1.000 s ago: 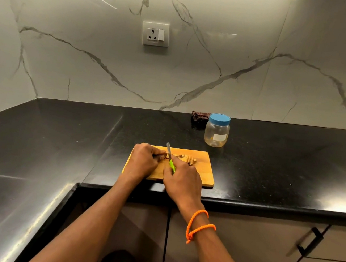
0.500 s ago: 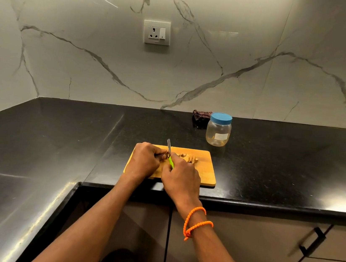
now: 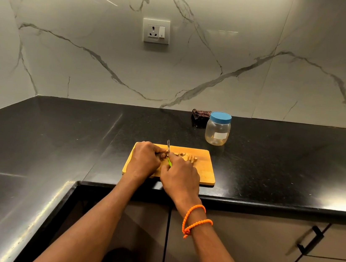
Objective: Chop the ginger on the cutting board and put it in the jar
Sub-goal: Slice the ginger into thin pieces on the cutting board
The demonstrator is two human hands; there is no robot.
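A wooden cutting board (image 3: pixel 204 170) lies near the front edge of the black counter. Chopped ginger pieces (image 3: pixel 187 156) sit in a small heap on its middle. My left hand (image 3: pixel 144 160) pins the uncut ginger end down on the board's left half; that piece is mostly hidden under my fingers. My right hand (image 3: pixel 180 177) grips a small knife (image 3: pixel 168 146) with a green handle, blade upright just right of my left fingertips. A clear plastic jar (image 3: pixel 217 131) with its blue lid on stands behind the board to the right.
A dark crumpled cloth (image 3: pixel 200 114) lies against the marble wall behind the jar. The black counter (image 3: pixel 284 167) wraps round to the left in an L. A wall socket (image 3: pixel 156 31) is above. Cabinet drawers with a black handle (image 3: pixel 310 239) are below right.
Both hands stay in nearly the same place on the board; the knife blade shifts only slightly beside my left fingertips.
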